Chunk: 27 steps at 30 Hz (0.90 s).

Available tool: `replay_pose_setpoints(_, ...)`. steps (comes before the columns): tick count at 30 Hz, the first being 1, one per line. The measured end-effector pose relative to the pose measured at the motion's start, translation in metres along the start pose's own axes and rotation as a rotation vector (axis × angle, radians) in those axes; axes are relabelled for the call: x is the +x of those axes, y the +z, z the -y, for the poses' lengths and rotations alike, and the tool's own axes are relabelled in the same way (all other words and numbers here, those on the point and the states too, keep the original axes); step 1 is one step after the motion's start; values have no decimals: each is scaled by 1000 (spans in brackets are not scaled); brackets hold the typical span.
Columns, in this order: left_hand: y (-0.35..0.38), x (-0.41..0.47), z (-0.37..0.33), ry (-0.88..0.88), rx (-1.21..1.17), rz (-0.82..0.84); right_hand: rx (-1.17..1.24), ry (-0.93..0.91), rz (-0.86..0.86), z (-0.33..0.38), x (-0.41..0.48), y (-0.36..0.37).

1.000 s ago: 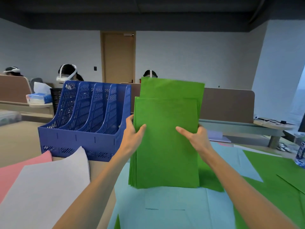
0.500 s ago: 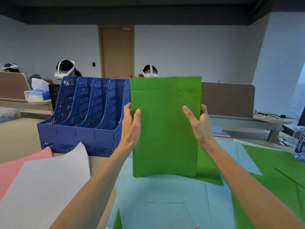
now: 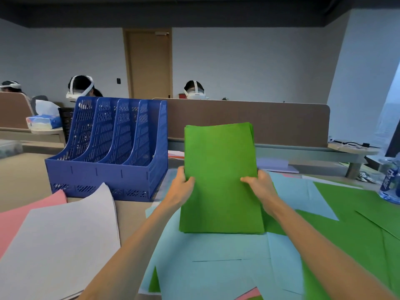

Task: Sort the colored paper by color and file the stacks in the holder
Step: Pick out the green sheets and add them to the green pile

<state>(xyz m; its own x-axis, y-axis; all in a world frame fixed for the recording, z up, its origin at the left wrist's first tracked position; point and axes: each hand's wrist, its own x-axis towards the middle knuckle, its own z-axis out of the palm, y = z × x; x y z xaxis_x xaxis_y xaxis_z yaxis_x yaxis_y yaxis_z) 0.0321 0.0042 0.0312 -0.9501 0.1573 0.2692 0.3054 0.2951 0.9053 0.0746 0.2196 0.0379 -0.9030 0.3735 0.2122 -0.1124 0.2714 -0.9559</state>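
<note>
One blue file holder (image 3: pixel 104 169) with four slots, one green paper stack (image 3: pixel 218 180), one left hand (image 3: pixel 184 188), one right hand (image 3: pixel 260 185) — also three headset wearers (image 3: pixel 81 87), one tissue box (image 3: pixel 43 122), one water bottle (image 3: pixel 389 182).

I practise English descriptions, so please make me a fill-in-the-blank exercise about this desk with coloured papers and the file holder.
1. The paper stack that the left hand and the right hand hold upright is ____.
2. The blue file holder has ____ compartments.
3. The blue file holder stands to the ____ of the paper stack.
4. The bottom sheets, partly covered by the grey sheets, are ____.
Missing words: green; four; left; pink.
</note>
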Motion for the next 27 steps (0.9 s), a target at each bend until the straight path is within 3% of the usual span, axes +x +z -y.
replay_pose_setpoints(5, 28, 24, -16, -57, -80, 138, -91, 130, -113, -12, 29, -26)
replay_pose_setpoints(10, 77, 38, 9, -251, 200, 307, -429, 317, -100, -91, 79, -52)
replay_pose_setpoints(12, 91, 40, 17, -260, 253, 330, -454, 370, -104, -108, 88, -57)
replay_pose_setpoints(19, 97, 50, 24, -405, -86, 195, -217, 273, -173, -65, 62, -57)
replay_pose_setpoints(23, 93, 49, 24, -409, -76, 176, -263, 39, -114, -51, 56, -58)
replay_pose_setpoints(27, 94, 50, 20, -371, -114, 108, -137, -148, -101, -20, 42, -60)
